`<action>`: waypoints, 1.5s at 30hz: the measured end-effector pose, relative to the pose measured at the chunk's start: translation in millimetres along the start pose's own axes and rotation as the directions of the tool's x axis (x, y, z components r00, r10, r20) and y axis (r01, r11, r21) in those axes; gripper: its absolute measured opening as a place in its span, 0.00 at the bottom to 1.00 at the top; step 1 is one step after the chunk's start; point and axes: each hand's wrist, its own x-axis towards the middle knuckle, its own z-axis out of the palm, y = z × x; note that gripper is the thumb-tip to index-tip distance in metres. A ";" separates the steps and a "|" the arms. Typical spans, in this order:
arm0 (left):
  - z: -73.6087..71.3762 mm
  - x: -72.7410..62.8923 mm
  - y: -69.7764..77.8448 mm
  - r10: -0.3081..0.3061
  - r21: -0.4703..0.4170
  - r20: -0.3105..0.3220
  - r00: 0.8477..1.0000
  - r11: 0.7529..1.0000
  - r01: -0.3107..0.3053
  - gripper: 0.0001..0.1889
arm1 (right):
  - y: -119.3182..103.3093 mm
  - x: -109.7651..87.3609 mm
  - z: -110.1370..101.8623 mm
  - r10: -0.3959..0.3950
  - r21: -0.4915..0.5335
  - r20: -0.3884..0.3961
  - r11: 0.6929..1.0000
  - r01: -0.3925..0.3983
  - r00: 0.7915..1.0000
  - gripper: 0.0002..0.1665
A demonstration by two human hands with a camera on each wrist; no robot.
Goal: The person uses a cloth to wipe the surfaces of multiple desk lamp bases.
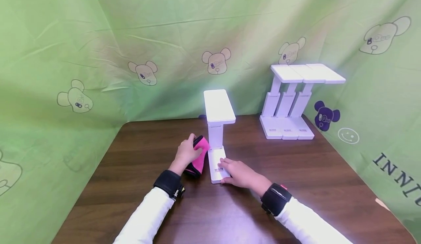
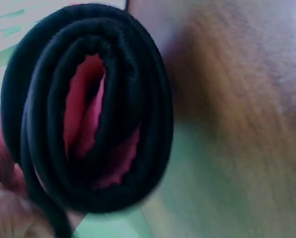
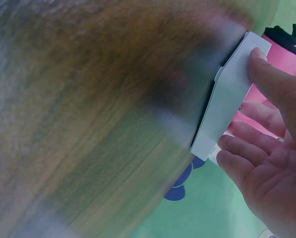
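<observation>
My left hand (image 1: 185,153) grips a rolled pink cloth (image 1: 202,155) with black edging, just left of a white desk lamp (image 1: 219,107). Seen end-on in the left wrist view, the roll (image 2: 138,148) shows black rims coiled around pink inner layers. The lamp stands upright with its panel lit, and the cloth's upper edge is right at its base. My right hand (image 1: 241,173) holds that base from the right, thumb at the near end and fingers over the top. In the right wrist view the thumb (image 3: 267,74) lies against the base (image 3: 230,96).
Three matching lit lamps (image 1: 287,127) stand side by side at the back right of the brown wooden table (image 1: 138,156). Green fabric (image 1: 171,24) printed with bear heads hangs behind the table and along both sides.
</observation>
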 end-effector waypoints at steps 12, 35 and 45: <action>13.9 -2.6 1.9 0.048 -0.072 0.029 0.998 0.996 -0.046 0.21 | -5.4 -0.9 -1.2 0.004 0.000 0.003 1.000 -0.004 1.000 0.37; -12.8 -63.6 26.2 0.501 -0.276 0.574 0.648 0.863 -0.422 0.18 | 6.7 -2.1 3.7 -0.041 0.029 -0.058 0.999 0.042 0.997 0.34; -13.3 -53.4 14.4 0.504 -0.368 0.396 0.768 0.853 -0.370 0.19 | 8.5 -1.1 5.1 -0.089 0.100 -0.116 0.990 0.101 0.989 0.28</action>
